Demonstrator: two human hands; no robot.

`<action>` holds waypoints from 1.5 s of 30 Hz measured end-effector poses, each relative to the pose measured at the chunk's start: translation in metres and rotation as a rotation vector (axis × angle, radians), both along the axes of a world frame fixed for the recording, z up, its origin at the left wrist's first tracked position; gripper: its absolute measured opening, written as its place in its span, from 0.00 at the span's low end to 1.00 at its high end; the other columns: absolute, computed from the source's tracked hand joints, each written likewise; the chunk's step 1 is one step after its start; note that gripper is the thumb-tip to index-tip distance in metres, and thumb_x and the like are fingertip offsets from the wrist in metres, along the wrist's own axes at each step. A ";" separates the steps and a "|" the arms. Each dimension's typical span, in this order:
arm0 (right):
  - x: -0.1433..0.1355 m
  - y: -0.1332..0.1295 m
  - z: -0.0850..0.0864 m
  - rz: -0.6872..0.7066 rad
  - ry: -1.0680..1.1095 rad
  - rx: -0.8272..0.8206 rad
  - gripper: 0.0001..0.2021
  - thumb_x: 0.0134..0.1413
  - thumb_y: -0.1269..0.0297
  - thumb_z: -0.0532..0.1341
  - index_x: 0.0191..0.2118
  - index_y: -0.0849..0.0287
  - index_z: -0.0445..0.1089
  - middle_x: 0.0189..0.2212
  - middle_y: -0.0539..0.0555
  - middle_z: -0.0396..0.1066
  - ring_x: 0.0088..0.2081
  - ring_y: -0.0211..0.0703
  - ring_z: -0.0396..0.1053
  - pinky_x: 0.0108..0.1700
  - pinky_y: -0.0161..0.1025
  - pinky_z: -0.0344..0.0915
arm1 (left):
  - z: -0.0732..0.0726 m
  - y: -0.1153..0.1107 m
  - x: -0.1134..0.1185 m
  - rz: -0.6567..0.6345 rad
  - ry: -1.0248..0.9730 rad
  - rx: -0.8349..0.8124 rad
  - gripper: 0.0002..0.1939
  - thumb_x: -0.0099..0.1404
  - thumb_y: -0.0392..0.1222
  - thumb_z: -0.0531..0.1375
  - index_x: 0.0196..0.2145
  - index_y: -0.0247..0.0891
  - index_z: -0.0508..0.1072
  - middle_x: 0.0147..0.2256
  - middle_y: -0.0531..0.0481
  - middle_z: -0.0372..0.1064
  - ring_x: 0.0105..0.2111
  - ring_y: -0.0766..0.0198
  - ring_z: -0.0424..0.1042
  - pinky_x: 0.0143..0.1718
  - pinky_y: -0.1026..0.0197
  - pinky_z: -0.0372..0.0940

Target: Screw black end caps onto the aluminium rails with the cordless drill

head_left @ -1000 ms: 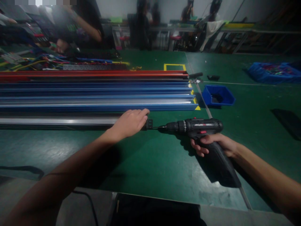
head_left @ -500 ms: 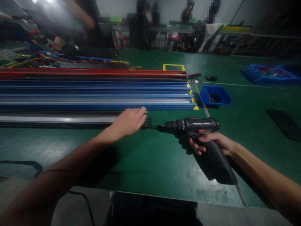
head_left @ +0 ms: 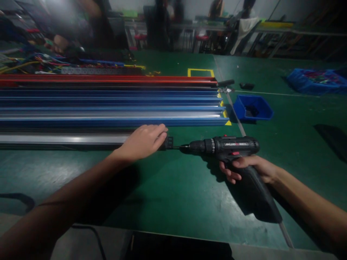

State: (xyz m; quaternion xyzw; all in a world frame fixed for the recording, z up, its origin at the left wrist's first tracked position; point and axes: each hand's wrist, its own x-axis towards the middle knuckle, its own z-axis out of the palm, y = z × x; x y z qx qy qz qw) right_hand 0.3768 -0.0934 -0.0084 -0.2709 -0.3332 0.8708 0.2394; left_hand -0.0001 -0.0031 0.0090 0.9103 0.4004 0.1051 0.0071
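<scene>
Holding a black drill in the right hand, with fingers wrapped around the grip and clamped on it. Pointing left, with the bit at the black end cap of a silver-and-black bar. Laid over the bar just beside that cap, the left hand, with fingers close together and bent over the far side; impossible to tell how firmly closed, with the underside out of sight. Hidden under the left hand: part of the bar near its right end. Cut off at the left edge: the bar, the blue rails and the red rail lying behind it. Cut off at right: a dark flat object. Blurred at top: people, with a co-worker's hand near tangled wires. Below the bar and between the forearms, open green counter down to its near edge. Beyond the drill, a blue bin with dark pieces inside, well apart from the left hand, with bare counter to its right.
</scene>
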 end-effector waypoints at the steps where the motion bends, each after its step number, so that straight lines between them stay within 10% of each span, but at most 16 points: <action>1: 0.000 0.000 0.000 -0.001 -0.004 0.000 0.14 0.60 0.66 0.66 0.49 0.70 0.77 0.37 0.57 0.73 0.31 0.35 0.70 0.42 0.38 0.75 | 0.000 0.000 0.000 0.000 -0.009 -0.004 0.18 0.78 0.47 0.44 0.48 0.38 0.70 0.44 0.43 0.78 0.43 0.53 0.78 0.45 0.51 0.68; 45: -0.003 -0.003 0.003 -0.031 -0.005 -0.014 0.12 0.59 0.69 0.64 0.46 0.71 0.77 0.35 0.56 0.75 0.29 0.33 0.70 0.41 0.36 0.74 | -0.003 0.001 0.001 -0.015 -0.090 0.045 0.19 0.77 0.47 0.47 0.44 0.37 0.75 0.39 0.43 0.78 0.38 0.53 0.78 0.41 0.52 0.69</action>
